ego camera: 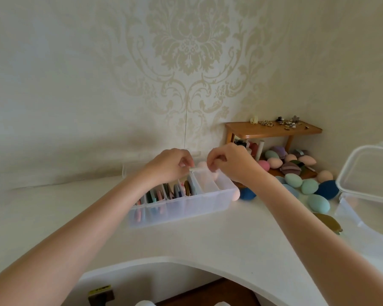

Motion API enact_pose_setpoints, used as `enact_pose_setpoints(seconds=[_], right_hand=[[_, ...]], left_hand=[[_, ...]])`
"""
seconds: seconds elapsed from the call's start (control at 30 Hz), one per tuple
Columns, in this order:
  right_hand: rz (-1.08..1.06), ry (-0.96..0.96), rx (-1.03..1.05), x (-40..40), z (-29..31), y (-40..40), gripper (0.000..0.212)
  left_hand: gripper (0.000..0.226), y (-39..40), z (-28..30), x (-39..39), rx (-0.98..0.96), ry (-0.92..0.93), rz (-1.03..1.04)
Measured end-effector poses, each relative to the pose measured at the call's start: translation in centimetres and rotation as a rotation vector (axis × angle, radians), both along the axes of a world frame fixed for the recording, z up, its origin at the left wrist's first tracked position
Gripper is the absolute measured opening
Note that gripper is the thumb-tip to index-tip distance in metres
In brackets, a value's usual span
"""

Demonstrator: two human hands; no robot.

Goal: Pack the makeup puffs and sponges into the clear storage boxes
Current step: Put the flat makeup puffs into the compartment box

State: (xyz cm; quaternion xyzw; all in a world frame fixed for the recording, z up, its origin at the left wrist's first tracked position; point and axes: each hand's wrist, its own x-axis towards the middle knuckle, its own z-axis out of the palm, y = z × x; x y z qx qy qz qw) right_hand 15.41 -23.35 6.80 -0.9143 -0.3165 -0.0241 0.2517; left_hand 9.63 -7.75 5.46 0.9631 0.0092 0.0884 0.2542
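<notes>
Here, the clear divided box (181, 206), its long axis running from near left to far right on the white counter (208, 244), is pinched at its far rim by the left hand (170, 166) and right hand (232, 164), fingers curled.

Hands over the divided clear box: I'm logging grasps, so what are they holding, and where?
Both the left hand and right hand pinch a thin clear divider by its top edge, above the divided clear box. Motion blur leaves the grip unclear.
</notes>
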Motion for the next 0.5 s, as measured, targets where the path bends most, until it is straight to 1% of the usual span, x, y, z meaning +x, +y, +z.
enact_pose_setpoints(seconds=[0.07,0.1,0.17,0.23,0.27,0.3,0.4,0.47,0.5], right_hand=[[-0.04,0.048,-0.096,-0.1,-1.2,0.4,0.021],[-0.068,0.06,-0.11,-0.1,-1.8,0.7,0.019],[-0.083,0.012,-0.099,-0.4,-2.5,0.9,0.028],[-0.044,-0.097,-0.103,-0.7,-2.7,0.9,0.022],[-0.024,-0.139,-0.141,-0.9,-2.8,1.0,0.02],[0.006,-0.163,-0.166,-1.3,-2.7,1.1,0.022],[0.041,-0.1,-0.204,-1.3,-3.1,1.5,0.029],[0.034,-0.09,-0.241,-1.4,-3.1,1.8,0.04],[0.023,-0.096,-0.263,-1.5,-3.0,1.9,0.041]], left_hand=[[0.022,-0.5,0.0,0.1,0.005,0.029,-0.016],[0.023,-0.8,-0.2,0.3,0.021,0.056,-0.03],[0.021,-1.1,-0.6,0.4,0.103,0.088,-0.038],[0.019,-1.3,-1.0,0.3,0.164,0.087,-0.02],[0.019,-1.4,-1.2,0.3,0.178,0.084,-0.017],[0.019,-1.4,-1.3,0.4,0.194,0.082,-0.019],[0.017,-1.3,-1.7,0.6,0.283,0.059,-0.003],[0.026,-1.2,-1.9,0.8,0.417,0.053,0.061],[0.033,-1.2,-1.9,0.9,0.475,0.061,0.104]])
